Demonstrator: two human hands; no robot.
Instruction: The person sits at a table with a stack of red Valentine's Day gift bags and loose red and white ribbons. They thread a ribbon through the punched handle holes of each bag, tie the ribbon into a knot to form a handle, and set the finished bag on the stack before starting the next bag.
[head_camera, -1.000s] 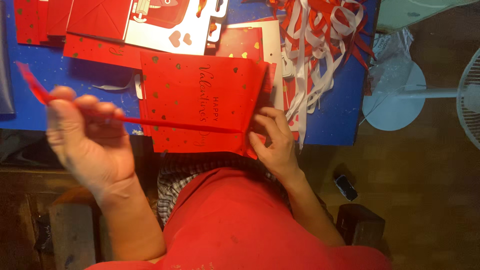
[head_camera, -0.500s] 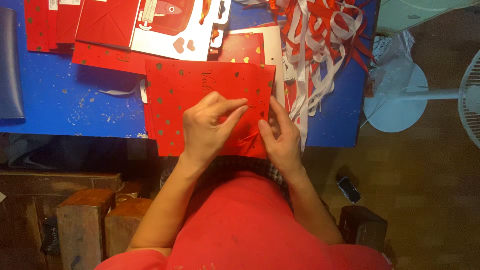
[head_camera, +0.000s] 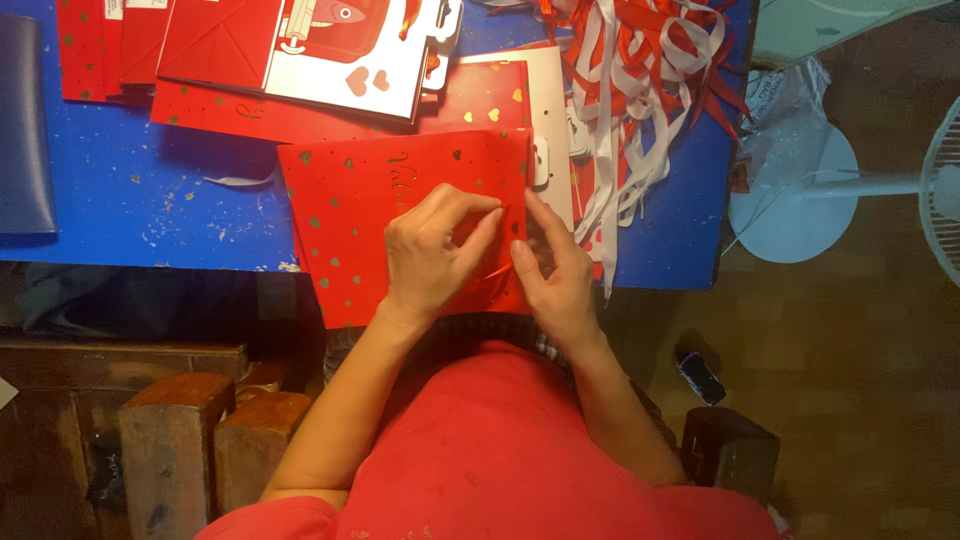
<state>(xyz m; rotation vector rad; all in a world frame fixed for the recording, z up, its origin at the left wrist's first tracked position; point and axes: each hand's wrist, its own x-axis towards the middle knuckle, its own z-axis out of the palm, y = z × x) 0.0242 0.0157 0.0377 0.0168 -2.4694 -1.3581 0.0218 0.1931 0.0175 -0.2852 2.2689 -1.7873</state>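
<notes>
Red gift bag (head_camera: 360, 230) sits at the bench's near edge; our left hand (head_camera: 430, 255), back from pulling ribbon, now pinches the ribbon (head_camera: 492, 275) with our right hand (head_camera: 550, 270), so threading's wrapping up.

Left hand (head_camera: 432, 255) and right hand (head_camera: 555, 270), fingertips together.

The paper gift bag (head_camera: 370, 215) is red, sprinkled with small gold hearts. The surface (head_camera: 140, 210) is bright blue with pale scuffs. The ribbons (head_camera: 640, 90) are red and white. The person's shirt (head_camera: 500, 450) is red.
</notes>
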